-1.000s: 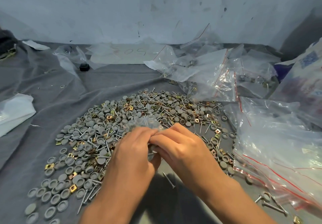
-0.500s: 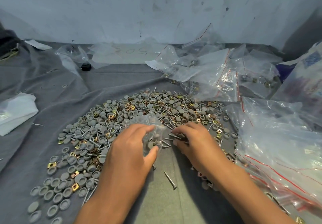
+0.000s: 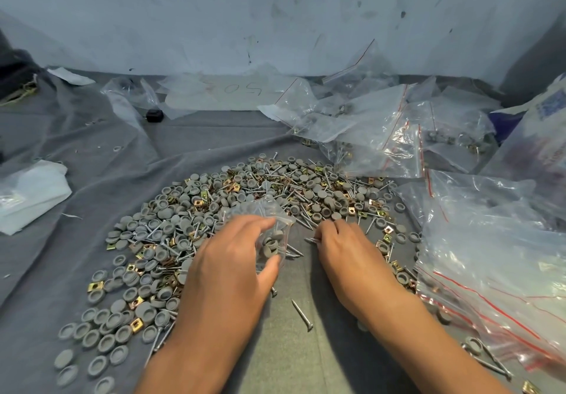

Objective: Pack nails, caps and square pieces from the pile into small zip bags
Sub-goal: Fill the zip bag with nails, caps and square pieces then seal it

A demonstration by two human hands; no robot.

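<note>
The left hand point(image 3: 232, 268) grips a small zip bag point(image 3: 269, 228) with grey caps inside, just over the pile point(image 3: 214, 206). The right hand point(image 3: 346, 252) pinches nails point(image 3: 312, 239) at the pile's edge; I think the next move is to slide them into the bag's mouth

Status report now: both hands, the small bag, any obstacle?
Left hand grips small zip bag, caps inside. Right hand picking nails at pile. Nothing blocking.

A wrinkled grey cloth point(image 3: 76, 271) covers the whole work surface and runs back to a scuffed pale wall point(image 3: 245, 10). A small black object point(image 3: 154, 115) sits on the cloth near the back left, a folded white sheet point(image 3: 27, 200) lies at the left edge, and a scrap of white paper point(image 3: 71, 75) rests by the wall.
</note>
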